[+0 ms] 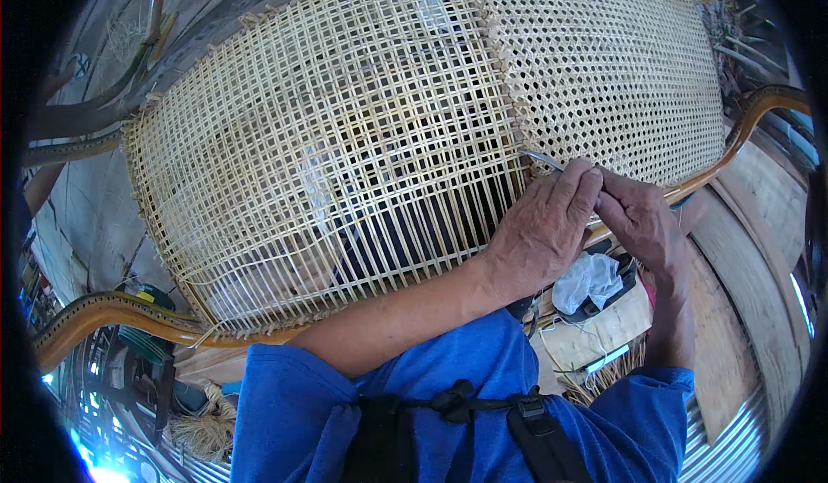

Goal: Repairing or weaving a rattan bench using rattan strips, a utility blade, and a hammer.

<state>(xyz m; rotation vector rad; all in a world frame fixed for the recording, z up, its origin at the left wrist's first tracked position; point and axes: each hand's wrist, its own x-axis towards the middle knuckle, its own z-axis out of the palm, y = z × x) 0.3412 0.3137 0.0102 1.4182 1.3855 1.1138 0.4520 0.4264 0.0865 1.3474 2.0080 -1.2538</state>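
Note:
A wide cane panel [259, 151] in a curved wooden frame [112, 310] spreads before me. Its left part is an open square weave, with bare upright strands along the near edge. A bound ridge divides it from the denser woven right part [604, 69]. My left hand [539, 228] is closed near the lower end of that ridge. From its fingers a thin, shiny metal tool [543, 160] pokes out, its tip touching the weave beside the ridge. My right hand [642, 216] is closed against the left one; the tool's handle is hidden between them.
Below my hands, a crumpled white plastic bag [586, 282] lies on a dark object. Wooden boards [746, 267] lean at the right, beside corrugated sheeting [742, 435]. A bundle of pale fibre [203, 427] sits at lower left. Another curved wooden piece [73, 151] is at far left.

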